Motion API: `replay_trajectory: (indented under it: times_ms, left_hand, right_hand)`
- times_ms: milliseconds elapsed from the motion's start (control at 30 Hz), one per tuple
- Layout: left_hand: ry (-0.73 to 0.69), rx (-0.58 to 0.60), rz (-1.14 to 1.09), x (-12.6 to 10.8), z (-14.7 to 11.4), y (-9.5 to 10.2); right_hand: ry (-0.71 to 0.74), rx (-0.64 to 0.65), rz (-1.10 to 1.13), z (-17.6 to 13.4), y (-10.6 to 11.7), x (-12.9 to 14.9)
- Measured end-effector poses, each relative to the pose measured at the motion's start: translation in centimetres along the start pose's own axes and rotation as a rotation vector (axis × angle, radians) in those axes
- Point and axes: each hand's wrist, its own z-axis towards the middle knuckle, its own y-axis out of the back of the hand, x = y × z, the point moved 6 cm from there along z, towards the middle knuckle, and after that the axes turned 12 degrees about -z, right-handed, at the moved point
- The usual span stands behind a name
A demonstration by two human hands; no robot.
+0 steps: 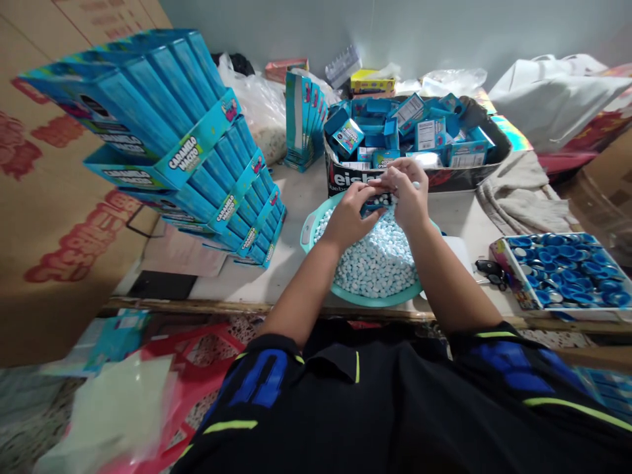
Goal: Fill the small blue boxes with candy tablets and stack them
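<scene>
"Head view is up on my side; how are the hands?"

"Close together over the far part of the round turquoise plastic bowl (378, 302). I see the left hand (351, 214) gripping a small dark-blue cardboard box (368, 209) between thumb and fingers."

"And the right hand (409, 197)?"

"Right beside that box, fingers bent, with a pale piece showing at them. I can't tell whether it grips the box too; the fingers hide it."

"What fills the bowl?"

"Small, rounded, pale-blue and white candies (378, 266), heaped nearly to the rim. Just behind it on the whitish desk (237, 287) I have a black cardboard carton (340, 180) of jumbled blue printed boxes (428, 135)."

"Either side?"

"To the left, a tall, leaning stack of bright-blue cardboard display trays (200, 171). To the right, black-handled scissors (492, 271) near a shallow rectangular box (508, 280) of round blue caps (575, 271)."
</scene>
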Motion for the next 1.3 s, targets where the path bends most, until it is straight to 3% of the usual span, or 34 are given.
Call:
replay_trajectory:
  times_ms: [233,400,667,833,967,1133,1300]
  left_hand:
    - [-0.115,-0.026,-0.056,-0.7,-0.2,0.8]
    - [-0.039,0.009,-0.033,0.3,-0.1,0.7]
    - [-0.038,0.063,-0.023,0.7,-0.2,0.4]
    - [0.114,0.005,-0.024,1.7,0.0,1.0]
    - [0.213,0.007,-0.033,2.5,0.2,1.0]
    - [0.190,-0.042,-0.002,1.9,0.5,1.6]
    - [0.271,-0.130,-0.049,2.2,0.4,2.3]
  right_hand:
    - [-0.003,-0.012,0.092,-0.4,0.0,0.6]
    - [0.006,-0.044,0.104,-0.5,0.1,0.5]
    - [-0.066,0.000,0.201,-0.6,-0.1,0.4]
    - [-0.105,-0.039,0.176,-0.1,0.0,-0.3]
    - [-0.021,-0.008,0.142,0.0,-0.3,-0.4]
    - [0.198,0.056,-0.011,-0.6,-0.6,0.4]
    - [0.151,0.109,0.036,-0.2,-0.9,0.4]
